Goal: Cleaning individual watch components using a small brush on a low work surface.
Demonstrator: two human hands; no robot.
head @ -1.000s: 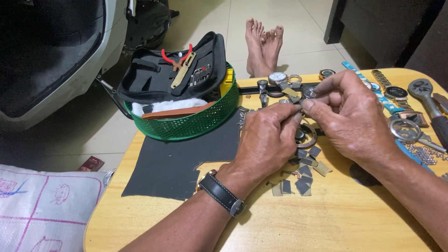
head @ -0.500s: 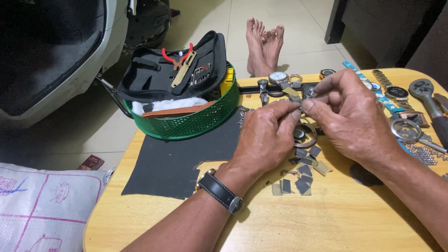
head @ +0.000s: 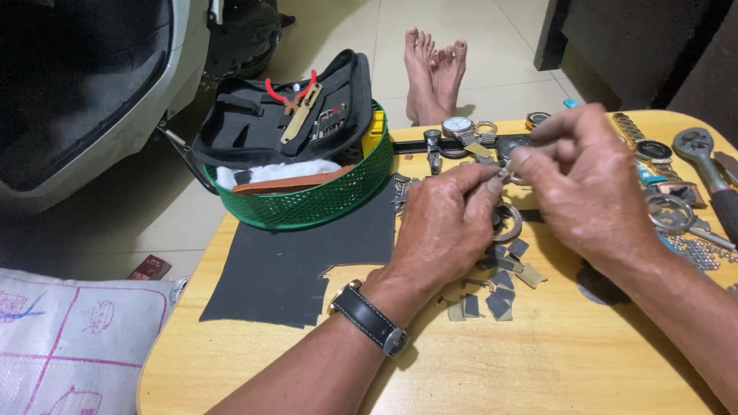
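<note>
Left hand (head: 446, 223) and right hand (head: 588, 184) pinch 1 small metal part (head: 507, 174); cut grey squares (head: 500, 288) at 6 o'clock, work seemingly midway

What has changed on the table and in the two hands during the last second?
Almost nothing: the left hand and right hand keep pinching a small metal part between them, barely shifted. The green basket, black mat and watches stayed put.
</note>
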